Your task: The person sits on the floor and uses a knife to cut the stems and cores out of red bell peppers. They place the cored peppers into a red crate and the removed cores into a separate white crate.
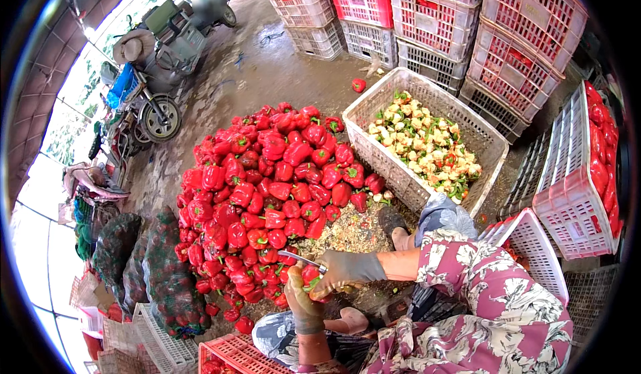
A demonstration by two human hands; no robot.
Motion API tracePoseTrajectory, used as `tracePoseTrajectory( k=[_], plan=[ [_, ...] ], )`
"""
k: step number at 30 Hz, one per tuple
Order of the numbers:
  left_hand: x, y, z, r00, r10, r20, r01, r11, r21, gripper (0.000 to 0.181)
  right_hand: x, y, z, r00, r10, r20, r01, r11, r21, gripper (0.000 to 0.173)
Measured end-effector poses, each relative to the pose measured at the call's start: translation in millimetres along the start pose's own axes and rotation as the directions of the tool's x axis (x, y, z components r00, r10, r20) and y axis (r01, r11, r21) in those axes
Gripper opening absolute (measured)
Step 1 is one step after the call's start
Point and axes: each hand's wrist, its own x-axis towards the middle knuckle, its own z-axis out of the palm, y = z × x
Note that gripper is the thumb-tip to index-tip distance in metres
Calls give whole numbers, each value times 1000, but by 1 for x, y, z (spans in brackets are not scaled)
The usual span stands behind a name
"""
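Observation:
My right hand (343,273), in a grey-coated work glove, grips a small knife (302,259) whose blade points up and left. Just below it, my gloved left hand (304,301) is closed around a red bell pepper (310,274). Both hands meet at this pepper, and some green shows between them; the fingers hide much of it. Beyond the hands, a large heap of red bell peppers (273,188) lies on the ground. Past my right knee stands a pale plastic crate (395,183) holding cut-out pepper cores with green stems (420,138).
A red crate (240,351) with peppers is beside my left leg. Crates of peppers (566,198) stand to my right, with tall crate stacks (435,18) behind the core crate. Filled mesh sacks (170,274) and a motorcycle (150,116) are across the heap. Seeds (345,234) litter the ground.

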Motion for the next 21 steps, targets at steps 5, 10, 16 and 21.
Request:
tracePoseTrajectory(
  k=[5, 10, 16, 21],
  plan=[
    [11, 14, -5, 921, 362, 143, -369, 694, 618, 54, -19, -32, 8, 999, -24, -28, 26, 996, 81, 40],
    [13, 27, 5, 944, 330, -6, -304, 875, 377, 40, -5, -16, -3, 998, -24, -60, 20, 998, -60, 51],
    [14, 29, 9, 851, 525, 2, -442, 714, 543, 36, -6, -11, 0, 960, -249, -131, 186, 911, -368, 55],
    [15, 37, 10, 939, 339, -56, -283, 855, 434, 33, -6, -7, 2, 937, -306, -166, 236, 909, -344, 45]
  ],
)
